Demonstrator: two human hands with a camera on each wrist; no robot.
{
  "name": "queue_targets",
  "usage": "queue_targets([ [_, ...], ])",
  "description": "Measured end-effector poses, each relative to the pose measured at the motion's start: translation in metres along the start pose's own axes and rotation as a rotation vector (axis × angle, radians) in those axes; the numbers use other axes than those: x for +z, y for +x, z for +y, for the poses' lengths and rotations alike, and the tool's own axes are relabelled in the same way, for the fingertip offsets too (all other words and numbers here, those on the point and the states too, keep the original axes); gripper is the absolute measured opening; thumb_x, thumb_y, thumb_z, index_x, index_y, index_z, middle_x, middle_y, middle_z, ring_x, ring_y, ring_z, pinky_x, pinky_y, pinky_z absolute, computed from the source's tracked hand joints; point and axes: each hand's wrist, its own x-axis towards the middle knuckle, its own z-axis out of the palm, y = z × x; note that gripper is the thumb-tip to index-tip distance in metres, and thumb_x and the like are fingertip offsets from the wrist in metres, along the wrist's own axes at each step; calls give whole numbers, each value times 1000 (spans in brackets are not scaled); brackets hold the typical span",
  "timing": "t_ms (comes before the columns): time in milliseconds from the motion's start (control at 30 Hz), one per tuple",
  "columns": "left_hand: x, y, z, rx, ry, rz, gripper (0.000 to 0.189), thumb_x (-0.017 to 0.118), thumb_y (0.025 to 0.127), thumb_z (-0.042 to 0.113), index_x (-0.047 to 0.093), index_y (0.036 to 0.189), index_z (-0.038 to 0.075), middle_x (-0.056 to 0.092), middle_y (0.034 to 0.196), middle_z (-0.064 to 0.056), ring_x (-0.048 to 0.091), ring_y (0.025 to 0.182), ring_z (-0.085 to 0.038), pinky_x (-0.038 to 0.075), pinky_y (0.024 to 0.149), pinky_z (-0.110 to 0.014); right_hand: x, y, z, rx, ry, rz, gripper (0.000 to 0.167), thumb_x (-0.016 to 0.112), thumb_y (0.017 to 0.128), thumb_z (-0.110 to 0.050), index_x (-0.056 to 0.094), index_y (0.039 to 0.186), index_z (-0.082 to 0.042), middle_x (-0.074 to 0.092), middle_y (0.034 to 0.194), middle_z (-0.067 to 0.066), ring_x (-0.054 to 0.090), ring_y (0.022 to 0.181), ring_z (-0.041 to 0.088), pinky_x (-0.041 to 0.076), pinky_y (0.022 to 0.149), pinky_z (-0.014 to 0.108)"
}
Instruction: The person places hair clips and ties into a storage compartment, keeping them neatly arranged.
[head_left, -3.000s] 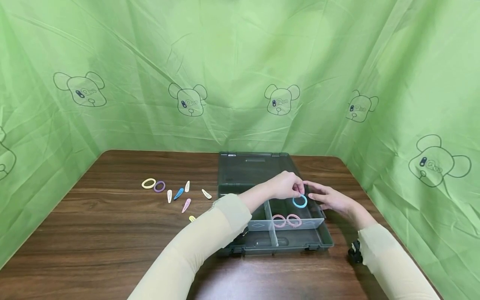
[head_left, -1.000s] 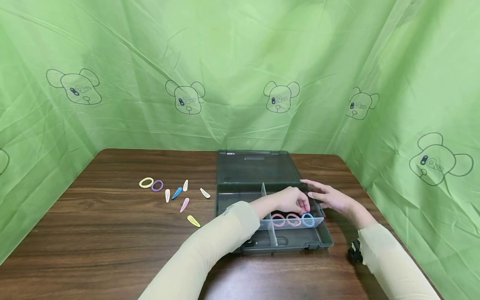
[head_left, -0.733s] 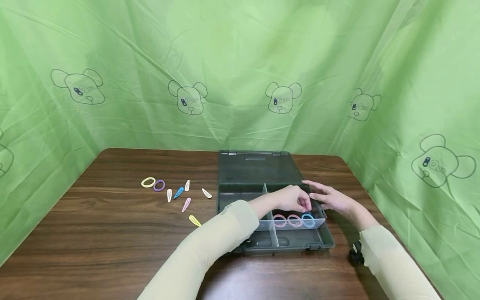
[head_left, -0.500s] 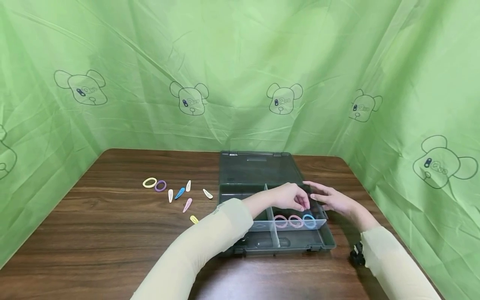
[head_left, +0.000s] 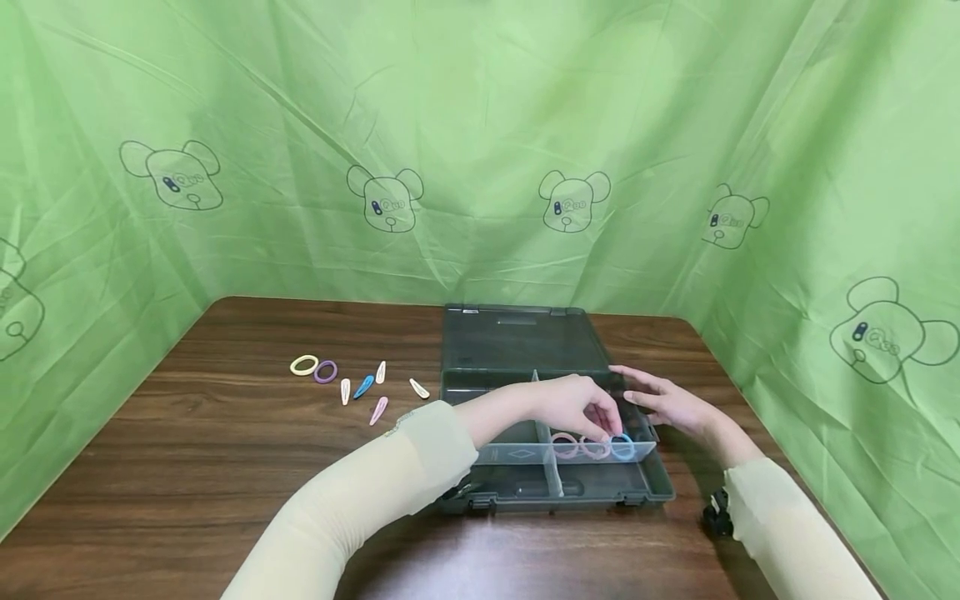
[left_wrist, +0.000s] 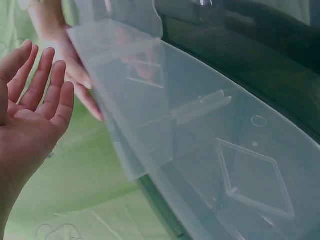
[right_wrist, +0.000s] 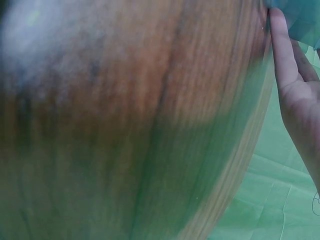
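A dark translucent divided box (head_left: 562, 504) lies on the table with its lid (head_left: 525, 337) folded back. Two pink hair ties (head_left: 573, 456) and a blue hair tie (head_left: 624, 457) stand in a row behind a clear divider (head_left: 517, 454), in the right compartment. Over that row is my left hand (head_left: 572, 405), fingertips down by the blue hair tie. The left wrist view shows its fingers loosely bent, with nothing visible between them. My right hand (head_left: 678, 412) rests its extended fingers against the box's right side; in the right wrist view a fingertip touches the box.
Left of the box lie a yellow hair tie (head_left: 304, 372), a purple hair tie (head_left: 326, 381), and several snap hair clips, including a blue clip (head_left: 363, 387) and a pink clip (head_left: 378, 410). Green cloth (head_left: 480, 150) surrounds the table's back and sides.
My left hand has lowered the blue hair tie beside the pink ones and let it go. Its fingers have since loosened. The left sleeve now covers the yellow clip. My right hand stays at the box.
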Motion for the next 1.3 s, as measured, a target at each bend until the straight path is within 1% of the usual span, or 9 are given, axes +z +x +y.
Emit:
queue_targets([
  [200, -4, -22, 17, 10, 29, 7, 17, 67, 88, 15, 68, 103, 10, 68, 92, 9, 58, 85, 6, 44, 79, -9, -1, -1, 0, 5, -3, 7, 58, 51, 97, -28, 24, 149, -27, 31, 150, 17, 48, 124, 28, 47, 92, 43],
  [400, -5, -47, 22, 31, 57, 28, 16, 66, 88, 18, 68, 103, 14, 67, 92, 13, 57, 87, 8, 44, 80, -11, 1, -1, -1, 25, -43, 34, 55, 49, 98, -29, 27, 148, -31, 29, 151, 12, 37, 131, 33, 44, 94, 46],
  [500, -5, -60, 25, 44, 89, 50, 16, 66, 88, 19, 68, 104, 15, 67, 94, 12, 58, 90, 5, 43, 81, -10, 0, 0, 0, 29, -64, 36, 53, 47, 99, -28, 27, 148, -32, 24, 153, 10, 29, 135, 36, 41, 96, 50],
  [633, -8, -76, 30, 55, 92, 92, 15, 66, 88, 21, 68, 103, 17, 67, 95, 11, 59, 91, 1, 45, 78, -14, 0, 0, 2, 29, -65, 39, 53, 48, 99, -30, 27, 147, -33, 22, 154, 9, 28, 137, 36, 40, 97, 53],
  [733, -11, -87, 31, 59, 66, 128, 15, 66, 88, 22, 67, 104, 19, 66, 95, 11, 58, 91, 1, 47, 77, -16, 0, 1, 3, 26, -60, 38, 54, 48, 98, -30, 27, 148, -32, 24, 154, 9, 29, 136, 36, 41, 97, 51],
  [833, -14, -98, 32, 66, 60, 166, 18, 65, 89, 23, 66, 107, 21, 66, 97, 12, 58, 94, 2, 47, 79, -19, 1, 1, 3, 23, -48, 36, 54, 48, 98, -29, 27, 148, -33, 24, 154, 9, 29, 135, 35, 41, 96, 51],
  [1000, -19, -116, 33, 66, 61, 223, 23, 65, 89, 23, 64, 111, 21, 65, 101, 15, 57, 99, 3, 46, 90, -22, 2, 0, 1, 21, -40, 32, 55, 49, 98, -29, 26, 148, -33, 22, 154, 8, 28, 136, 35, 41, 97, 52],
  [1100, -21, -127, 32, 63, 42, 252, 23, 65, 89, 22, 64, 112, 20, 65, 103, 13, 58, 101, -1, 45, 93, -24, 3, -1, 0, 23, -34, 30, 55, 49, 98, -30, 26, 148, -33, 22, 154, 8, 28, 137, 34, 40, 98, 53],
  [1300, -28, -152, 26, 82, 57, 310, 21, 65, 89, 21, 64, 110, 21, 66, 103, 12, 57, 102, -2, 46, 91, -26, 5, -3, -2, 29, -39, 27, 56, 49, 98, -29, 25, 149, -32, 20, 155, 7, 25, 138, 33, 36, 100, 56],
])
